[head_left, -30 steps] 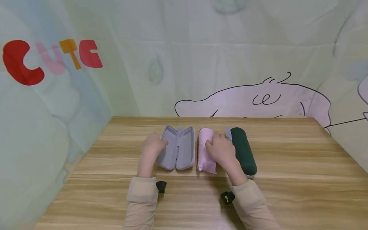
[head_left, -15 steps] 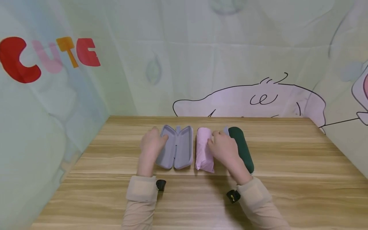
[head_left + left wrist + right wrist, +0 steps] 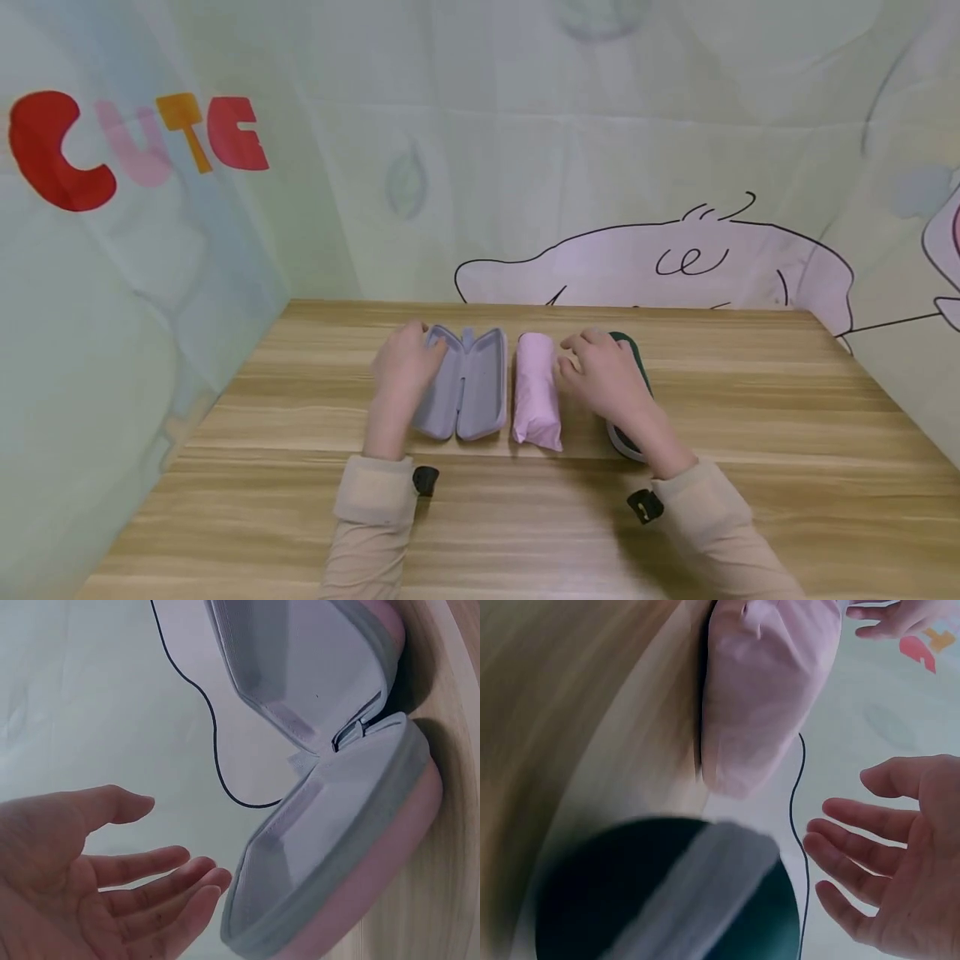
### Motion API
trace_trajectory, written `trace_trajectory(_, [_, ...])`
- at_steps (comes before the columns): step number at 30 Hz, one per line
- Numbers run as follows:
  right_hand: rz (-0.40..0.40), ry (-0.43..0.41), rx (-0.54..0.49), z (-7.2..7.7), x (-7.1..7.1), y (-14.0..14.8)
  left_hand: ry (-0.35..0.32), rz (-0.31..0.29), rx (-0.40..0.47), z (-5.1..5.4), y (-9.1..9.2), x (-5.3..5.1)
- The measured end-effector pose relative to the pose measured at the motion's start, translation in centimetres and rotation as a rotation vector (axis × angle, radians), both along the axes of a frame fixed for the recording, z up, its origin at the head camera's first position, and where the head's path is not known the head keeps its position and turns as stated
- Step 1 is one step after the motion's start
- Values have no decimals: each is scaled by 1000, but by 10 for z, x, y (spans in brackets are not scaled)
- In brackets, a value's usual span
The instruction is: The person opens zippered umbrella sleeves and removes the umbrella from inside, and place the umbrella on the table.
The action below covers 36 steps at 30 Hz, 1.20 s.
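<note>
Nearest the head cam: beige sleeves (image 3: 367, 542), each with a black unit (image 3: 425, 481) at the cuff, over a wood-grain worktop (image 3: 517, 533).

Next out, both hands. Left hand (image 3: 405, 367) overlaps the outer side of the grey case (image 3: 482, 392); grip wide, thumb well off the fingers, fingertips right by the rim. Contact: cannot tell. Right hand (image 3: 603, 375) is above the green case (image 3: 627, 444); grip wide too, fingers spread and slightly bent, clear of the pink roll (image 3: 536, 387).

Row on the worktop, left to right: grey case, roll, green case. Grey case lies open, hinge running near to far, halves splayed; left wrist view shows a pink shell outside the grey rim. Tab (image 3: 468, 337) at its far end. Roll sits just beside it, crumpled near end. Green case mostly hidden by the right hand; lid state, cannot tell.

Behind the worktop: printed cloth (image 3: 510, 183), outlined pale animal (image 3: 637, 267), "CUTE" lettering (image 3: 33, 150) far left.
</note>
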State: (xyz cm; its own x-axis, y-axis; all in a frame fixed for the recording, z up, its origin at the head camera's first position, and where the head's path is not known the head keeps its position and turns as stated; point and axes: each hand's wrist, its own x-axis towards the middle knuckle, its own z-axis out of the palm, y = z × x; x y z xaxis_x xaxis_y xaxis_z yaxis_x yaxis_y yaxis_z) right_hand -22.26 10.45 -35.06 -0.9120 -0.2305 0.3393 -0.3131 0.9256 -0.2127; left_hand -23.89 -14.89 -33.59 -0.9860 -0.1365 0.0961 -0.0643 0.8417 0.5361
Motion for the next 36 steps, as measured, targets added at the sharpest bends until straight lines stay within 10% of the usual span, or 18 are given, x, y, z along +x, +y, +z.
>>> trace_trajectory(14, [111, 40, 21, 3, -11, 32, 104, -80, -13, 5, 10, 1])
trace_trajectory(36, [79, 37, 55, -3, -22, 66, 214, -93, -43, 0, 47, 8])
